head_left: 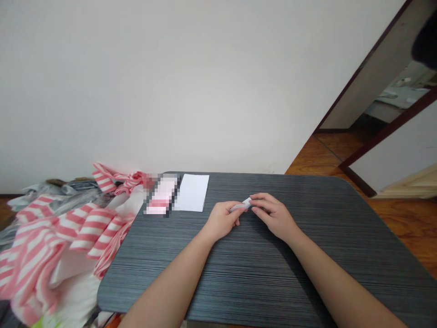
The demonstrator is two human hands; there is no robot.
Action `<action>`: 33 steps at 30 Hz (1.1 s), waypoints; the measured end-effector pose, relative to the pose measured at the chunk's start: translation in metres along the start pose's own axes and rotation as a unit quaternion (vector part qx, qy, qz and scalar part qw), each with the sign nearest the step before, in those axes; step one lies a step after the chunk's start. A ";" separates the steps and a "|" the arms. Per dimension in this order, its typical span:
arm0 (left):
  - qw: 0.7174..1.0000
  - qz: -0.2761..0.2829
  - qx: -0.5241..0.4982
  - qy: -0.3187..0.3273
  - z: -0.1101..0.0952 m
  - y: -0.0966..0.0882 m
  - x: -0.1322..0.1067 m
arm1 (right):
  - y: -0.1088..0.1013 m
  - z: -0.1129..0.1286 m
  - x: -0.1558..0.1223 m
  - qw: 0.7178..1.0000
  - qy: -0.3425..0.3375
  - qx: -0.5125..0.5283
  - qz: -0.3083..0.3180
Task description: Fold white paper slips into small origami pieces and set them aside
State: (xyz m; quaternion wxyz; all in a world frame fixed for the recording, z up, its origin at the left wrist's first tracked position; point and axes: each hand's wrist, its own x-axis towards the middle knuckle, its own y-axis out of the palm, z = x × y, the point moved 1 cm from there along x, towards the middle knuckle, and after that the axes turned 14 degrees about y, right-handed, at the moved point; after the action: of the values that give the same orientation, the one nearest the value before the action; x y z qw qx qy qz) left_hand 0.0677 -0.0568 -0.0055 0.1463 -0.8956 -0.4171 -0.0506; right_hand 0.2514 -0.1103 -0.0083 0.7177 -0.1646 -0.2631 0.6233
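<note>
A small folded piece of white paper (243, 204) is held above the middle of the dark table. My left hand (222, 219) pinches its left part between thumb and curled fingers. My right hand (273, 214) has its fingertips on the paper's right end, with the thumb just below the forefinger. How the folds run is too small to make out. To the left of my hands lies a flat stack of white paper sheets (194, 192).
The dark wood-grain table (239, 282) stands against a white wall (205, 91). A pixelated rectangular object (163, 195) lies beside the sheets. Pink-and-white striped cloth (92, 228) is heaped left of the table. Wooden floor (314, 155) and a doorway are at the right.
</note>
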 end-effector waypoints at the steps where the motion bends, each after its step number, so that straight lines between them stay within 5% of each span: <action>1: 1.000 0.000 0.004 0.000 0.000 0.000 0.000 | 0.000 0.000 0.000 1.000 0.014 0.006 0.006; 9: 0.999 0.002 0.040 0.017 -0.006 0.002 0.000 | 0.001 0.001 0.000 0.997 0.061 0.038 0.036; 33: 0.999 0.004 0.046 0.028 -0.010 0.003 -0.001 | 0.001 0.004 0.003 0.999 0.042 0.025 0.002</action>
State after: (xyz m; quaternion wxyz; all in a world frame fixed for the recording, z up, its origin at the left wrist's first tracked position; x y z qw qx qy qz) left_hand 0.0697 -0.0621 0.0038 0.1991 -0.8877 -0.4112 -0.0563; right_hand 0.2487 -0.1073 -0.0051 0.7307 -0.1726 -0.2169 0.6238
